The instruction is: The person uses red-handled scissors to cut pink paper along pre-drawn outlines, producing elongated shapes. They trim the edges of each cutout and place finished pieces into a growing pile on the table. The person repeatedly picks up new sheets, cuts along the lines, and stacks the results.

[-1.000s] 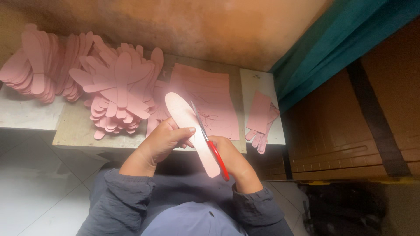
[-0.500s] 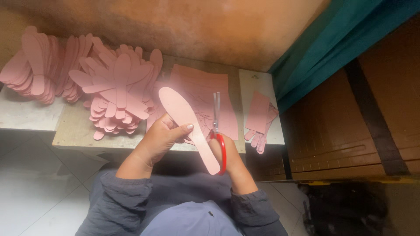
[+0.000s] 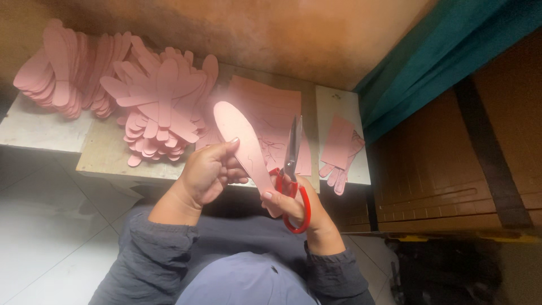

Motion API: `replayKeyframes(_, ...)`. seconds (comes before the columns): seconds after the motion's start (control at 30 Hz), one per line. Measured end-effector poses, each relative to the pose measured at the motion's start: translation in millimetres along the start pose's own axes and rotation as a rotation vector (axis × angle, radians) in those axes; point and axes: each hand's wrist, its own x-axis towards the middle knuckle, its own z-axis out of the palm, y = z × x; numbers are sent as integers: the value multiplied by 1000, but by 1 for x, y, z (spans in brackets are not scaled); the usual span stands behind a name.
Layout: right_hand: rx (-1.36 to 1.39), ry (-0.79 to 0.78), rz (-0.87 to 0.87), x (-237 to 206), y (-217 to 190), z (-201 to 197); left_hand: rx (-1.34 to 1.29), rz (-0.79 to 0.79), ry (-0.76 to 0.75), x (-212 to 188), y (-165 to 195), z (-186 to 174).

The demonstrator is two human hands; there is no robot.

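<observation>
We see a low worktop (image 3: 107, 158) running from nine o'clock toward three, pushed against a rough brown wall (image 3: 271, 39) at twelve. At three o'clock a teal drape (image 3: 446, 51) hangs over a stack of brown boards (image 3: 451, 164).

On the worktop, from ten to eleven o'clock, sit two big heaps of cut pink insoles (image 3: 152, 107), fanned out and overlapping; judging by their bulk, a good share of the cutting looks done. At one o'clock lies a flat pink sheet (image 3: 271, 107) with faint outlines drawn on it, which we take as stock yet to be cut. Further toward two o'clock, a smaller bundle of pink trimmings (image 3: 339, 149) rests at the worktop's edge.

Near the centre, above the lap, our left hand (image 3: 206, 175) grasps a single pink insole (image 3: 243, 144), thumb on top and fingers curled beneath, the toe pointing to eleven o'clock and the heel down at five. Our right hand (image 3: 293, 206) is closed through the loops of red-handled scissors (image 3: 291, 169), blades together and pointing to twelve, just beside the insole's right edge. We judge this piece is nearly trimmed to shape, though we cannot tell whether any edge remains rough.
</observation>
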Motion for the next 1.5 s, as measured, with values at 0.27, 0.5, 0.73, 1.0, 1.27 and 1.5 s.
replayKeyframes(0.27, 23, 53, -50, -2, 12, 8, 200, 191, -156, -7, -13, 26)
replayKeyframes(0.5, 72, 15, -204, 2, 28, -12, 166, 356, -29, 0, -17, 17)
replayKeyframes(0.73, -106, -4, 41, -10, 32, 3, 171, 389, 83, 3, -17, 18)
replayKeyframes(1.0, -181, 104, -102, -3, 47, 8, 305, 549, -25, 5, -21, 14)
replayKeyframes(1.27, 395, 301, -424, 20, 25, -47, 1358, 709, 181, -10, -18, 6)
replayKeyframes(1.5, -168, 160, -118, 5, 17, -55, 1736, 839, 204, -10, -12, 13)
